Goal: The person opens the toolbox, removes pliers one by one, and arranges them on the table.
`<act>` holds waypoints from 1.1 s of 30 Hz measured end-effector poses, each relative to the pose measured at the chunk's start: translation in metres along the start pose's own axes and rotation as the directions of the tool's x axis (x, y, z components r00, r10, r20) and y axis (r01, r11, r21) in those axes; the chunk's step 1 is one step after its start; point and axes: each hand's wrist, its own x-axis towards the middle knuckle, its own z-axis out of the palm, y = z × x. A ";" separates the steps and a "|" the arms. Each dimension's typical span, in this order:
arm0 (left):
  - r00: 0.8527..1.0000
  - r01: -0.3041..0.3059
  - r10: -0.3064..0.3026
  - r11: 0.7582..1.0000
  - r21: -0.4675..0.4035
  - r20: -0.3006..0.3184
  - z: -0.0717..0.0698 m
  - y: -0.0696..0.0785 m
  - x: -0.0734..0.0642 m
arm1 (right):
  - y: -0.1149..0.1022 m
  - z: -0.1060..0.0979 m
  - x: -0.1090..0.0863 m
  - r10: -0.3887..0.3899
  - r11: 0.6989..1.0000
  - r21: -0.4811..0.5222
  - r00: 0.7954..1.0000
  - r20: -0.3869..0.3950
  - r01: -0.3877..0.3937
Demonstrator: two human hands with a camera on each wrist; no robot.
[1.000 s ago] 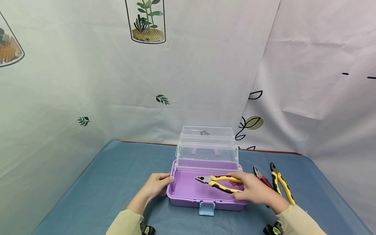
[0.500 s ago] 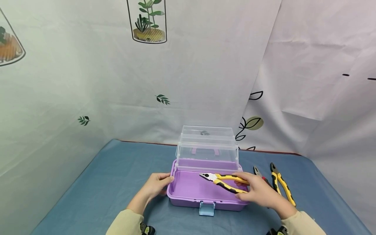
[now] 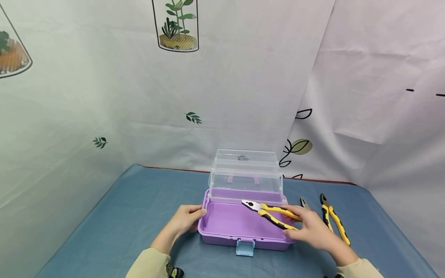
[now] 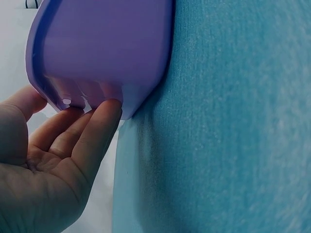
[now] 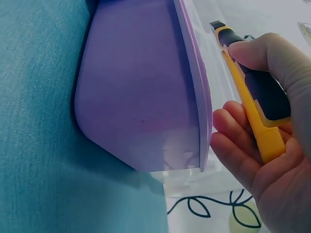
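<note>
A purple toolbox (image 3: 240,220) with its clear lid (image 3: 247,170) raised stands on the table. My left hand (image 3: 184,222) pinches its left end, thumb on the rim and fingers against the outer wall; the left wrist view shows this hand (image 4: 58,160) close up. Yellow-and-black combination pliers (image 3: 267,212) are held by the handles in my right hand (image 3: 309,227), over the right part of the box. Their handles stand spread and their metal head points left. In the right wrist view the thumb and fingers of my right hand (image 5: 272,170) grip the pliers' handles (image 5: 250,92).
To the right of the box lie a second pair of yellow-and-black pliers (image 3: 335,220) and another pair of pliers (image 3: 304,202), mostly hidden by my right hand. A blue cloth (image 3: 153,197) covers the table. A pale printed curtain (image 3: 243,96) hangs behind.
My right hand has moved to the right with the combination pliers, and their head has swung a little upward in the head view. The left hand has stayed on the box.
</note>
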 end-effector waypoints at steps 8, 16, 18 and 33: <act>1.000 -0.002 0.002 1.000 -0.004 -0.001 0.001 -0.001 0.000 | 0.002 -0.001 -0.008 0.078 0.997 0.010 0.994 -0.072 -0.078; 1.000 0.004 -0.004 1.000 -0.007 0.007 0.001 -0.001 0.000 | 0.011 0.003 -0.015 0.099 0.995 0.036 0.987 -0.129 -0.095; 1.000 0.004 -0.004 1.000 -0.008 0.007 0.001 -0.001 -0.001 | 0.012 0.002 -0.017 0.103 0.994 0.045 0.986 -0.135 -0.098; 1.000 0.006 -0.006 1.000 -0.004 0.007 0.000 -0.002 0.001 | 0.022 -0.007 -0.028 0.173 0.985 0.063 0.963 -0.205 -0.163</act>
